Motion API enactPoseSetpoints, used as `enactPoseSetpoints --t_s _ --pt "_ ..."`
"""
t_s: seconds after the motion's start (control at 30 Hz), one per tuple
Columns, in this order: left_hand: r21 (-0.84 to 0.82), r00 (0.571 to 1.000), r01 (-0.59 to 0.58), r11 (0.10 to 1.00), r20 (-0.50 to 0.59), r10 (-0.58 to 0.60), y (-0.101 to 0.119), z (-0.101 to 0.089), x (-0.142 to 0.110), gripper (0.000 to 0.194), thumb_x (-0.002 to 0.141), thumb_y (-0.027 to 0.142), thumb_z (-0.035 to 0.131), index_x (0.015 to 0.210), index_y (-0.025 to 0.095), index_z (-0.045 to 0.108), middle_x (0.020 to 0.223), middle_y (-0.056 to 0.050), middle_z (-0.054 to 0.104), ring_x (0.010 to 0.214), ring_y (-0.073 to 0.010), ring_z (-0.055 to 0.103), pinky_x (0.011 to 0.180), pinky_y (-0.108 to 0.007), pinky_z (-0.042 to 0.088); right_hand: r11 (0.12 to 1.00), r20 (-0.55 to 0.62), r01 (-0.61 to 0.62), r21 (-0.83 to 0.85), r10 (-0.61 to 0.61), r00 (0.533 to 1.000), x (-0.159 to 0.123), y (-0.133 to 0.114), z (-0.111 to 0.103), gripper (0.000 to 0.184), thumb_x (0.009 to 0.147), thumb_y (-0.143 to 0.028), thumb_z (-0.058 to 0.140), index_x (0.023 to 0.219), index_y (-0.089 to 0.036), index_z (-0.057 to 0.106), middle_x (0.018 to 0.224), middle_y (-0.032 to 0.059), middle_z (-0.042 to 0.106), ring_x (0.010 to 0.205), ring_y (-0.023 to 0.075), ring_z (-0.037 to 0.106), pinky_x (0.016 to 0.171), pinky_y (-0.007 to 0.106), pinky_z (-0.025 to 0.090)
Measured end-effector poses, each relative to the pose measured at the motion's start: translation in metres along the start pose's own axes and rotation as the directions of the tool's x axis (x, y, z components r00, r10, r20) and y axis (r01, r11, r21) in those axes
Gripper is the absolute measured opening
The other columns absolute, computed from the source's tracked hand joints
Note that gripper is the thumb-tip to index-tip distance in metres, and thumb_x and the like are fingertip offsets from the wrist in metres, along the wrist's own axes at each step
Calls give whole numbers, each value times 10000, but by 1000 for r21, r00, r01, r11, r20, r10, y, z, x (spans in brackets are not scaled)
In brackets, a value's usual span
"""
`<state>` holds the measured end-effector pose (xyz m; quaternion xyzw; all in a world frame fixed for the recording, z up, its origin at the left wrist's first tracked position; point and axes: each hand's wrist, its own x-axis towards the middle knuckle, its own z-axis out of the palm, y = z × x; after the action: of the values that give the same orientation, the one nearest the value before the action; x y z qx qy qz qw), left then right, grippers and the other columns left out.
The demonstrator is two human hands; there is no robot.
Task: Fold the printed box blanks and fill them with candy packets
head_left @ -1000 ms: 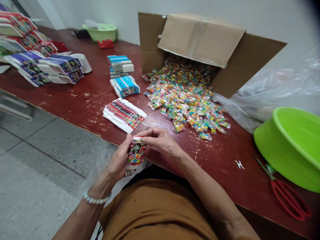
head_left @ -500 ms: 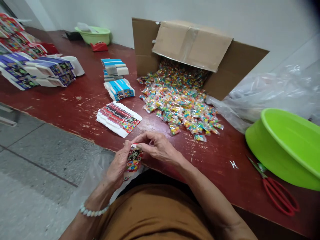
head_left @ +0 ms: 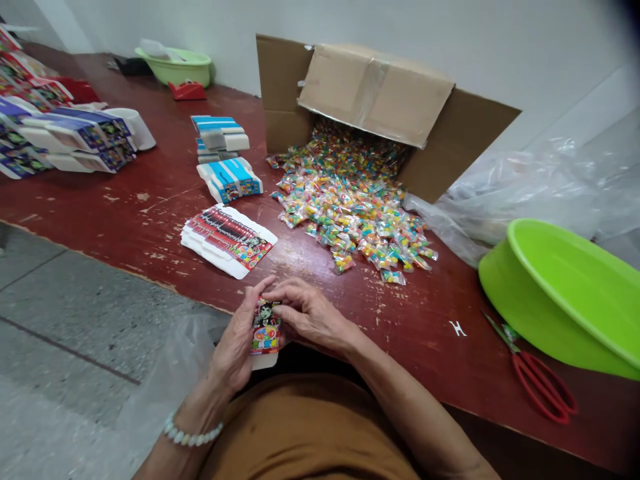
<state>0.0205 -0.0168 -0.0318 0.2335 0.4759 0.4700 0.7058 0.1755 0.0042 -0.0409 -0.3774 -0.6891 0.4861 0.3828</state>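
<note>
A small red printed carton (head_left: pixel 265 331) stands upright at the near table edge, held between both hands. My left hand (head_left: pixel 239 340) wraps its left side. My right hand (head_left: pixel 306 313) presses its fingertips on the carton's top flap. Just beyond lies a flat stack of the same red cartons (head_left: pixel 227 239). A heap of small colourful candy packets (head_left: pixel 355 210) spills from a tipped cardboard box (head_left: pixel 380 93) further back.
Blue flat cartons (head_left: pixel 227 179) lie in stacks at centre left. Folded blue and red boxes (head_left: pixel 70 137) pile at far left. A green basin (head_left: pixel 565 293) and red scissors (head_left: pixel 543 385) sit at right, clear plastic sheeting (head_left: pixel 525 187) behind. A second green basin (head_left: pixel 175 65) stands far back.
The carton's top flap has gone from raised between my right fingers to pressed down. Both hands and the carton sit slightly lower, nearer my body. The view has shifted a little.
</note>
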Motion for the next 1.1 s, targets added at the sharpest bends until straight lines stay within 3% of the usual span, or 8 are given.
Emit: enactPoseSetpoints --t_s 0.13,0.23,0.37,0.5,0.63,0.7,0.87,1.1 --pt "-104 998 43 994 59 -37 -15 -7 -11 562 760 337 876 1255 246 627 994 -57 798 732 -192 753 701 -296 628 952 -236 -60 -300 -13 972 -4 16 -38 249 963 -298 592 1169 -228 712 1187 100 653 1087 218 629 980 377 498" --pt "-115 980 184 976 101 -172 -28 -21 -22 533 730 338 899 1194 239 658 1051 -86 799 871 -235 763 752 -311 617 723 -575 -409 -556 21 818 -6 32 -73 263 952 -313 607 1152 -162 684 1128 159 644 1067 285 610 954 425 483" --pt "26 959 276 961 61 -277 -39 -57 -28 417 682 394 917 994 207 712 951 -69 787 775 -223 726 708 -326 593 505 -672 -628 -592 121 731 -8 50 -91 287 900 -411 681 1030 -155 668 1084 161 645 1069 313 601 909 423 475" --pt "422 969 118 899 148 -197 -27 -108 -22 342 663 399 914 812 189 689 736 -2 702 666 -151 618 617 -231 494 759 -666 -543 -360 198 719 -7 56 -93 242 815 -409 719 897 -192 650 850 38 658 851 228 621 821 366 479" --pt "682 757 204 702 345 -555 -13 -136 -17 314 657 377 883 866 202 728 760 -10 709 632 -157 584 571 -244 457 936 -601 -352 -12 275 750 -7 43 -84 288 789 -457 699 839 -175 667 758 19 686 704 175 635 728 325 500" --pt "692 746 204 693 348 -568 -12 -132 -17 330 644 369 871 890 200 731 787 -18 709 640 -162 597 575 -247 463 947 -491 -282 157 322 809 -10 29 -69 338 772 -479 734 890 -165 687 790 35 726 699 169 670 710 313 522" --pt "468 891 101 878 349 -289 -13 -88 -20 362 757 403 786 1031 222 632 864 -46 728 671 -181 681 618 -260 495 885 -279 -169 433 310 909 -15 -5 -18 334 692 -385 853 901 -185 687 815 17 738 722 143 679 735 285 544" --pt "430 940 -82 899 334 -74 -12 -33 -28 357 773 208 690 1101 227 550 759 18 683 572 -130 593 577 -246 481 980 -233 -136 147 168 958 -15 -8 0 176 797 -340 790 830 -190 705 789 16 709 680 140 612 672 280 486"
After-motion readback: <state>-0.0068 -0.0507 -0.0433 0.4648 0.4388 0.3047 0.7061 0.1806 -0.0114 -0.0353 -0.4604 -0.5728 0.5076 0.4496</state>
